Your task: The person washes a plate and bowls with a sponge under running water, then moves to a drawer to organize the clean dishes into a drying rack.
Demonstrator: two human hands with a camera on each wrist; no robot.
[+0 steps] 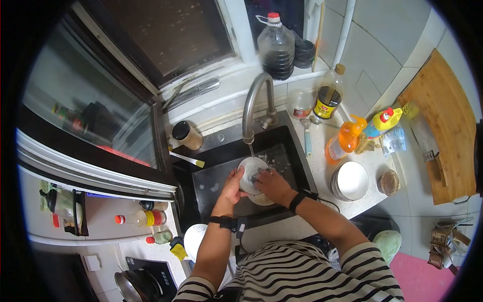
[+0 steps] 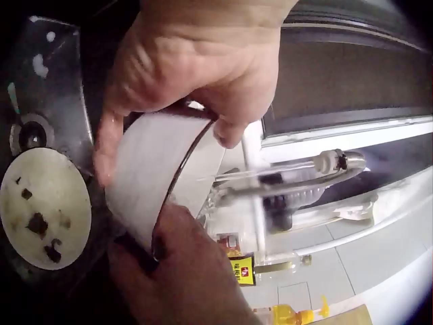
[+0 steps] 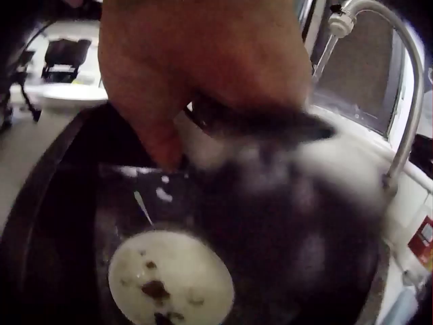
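Under the faucet (image 1: pixel 250 110), a white bowl (image 1: pixel 246 183) is tilted in the sink, with water running down to it. The left hand (image 1: pixel 233 187) grips its left side; in the left wrist view that hand (image 2: pixel 196 61) has thumb and fingers spread round the bowl (image 2: pixel 145 172). At the bowl's right, the right hand (image 1: pixel 274 187) has its fingers inside, and in the left wrist view they lie over the rim. A second dish (image 2: pixel 47 210) with dark scraps sits below on the sink floor. The right wrist view shows the right hand (image 3: pixel 210 68) blurred, above that dish (image 3: pixel 169 277).
Stacked white bowls (image 1: pixel 352 181), an orange pump bottle (image 1: pixel 343 141) and a sauce bottle (image 1: pixel 328 95) stand right of the sink. A lidded jar (image 1: pixel 187 136) and a brush (image 1: pixel 188 160) are at its left. A white plate (image 1: pixel 195 241) lies near the left forearm.
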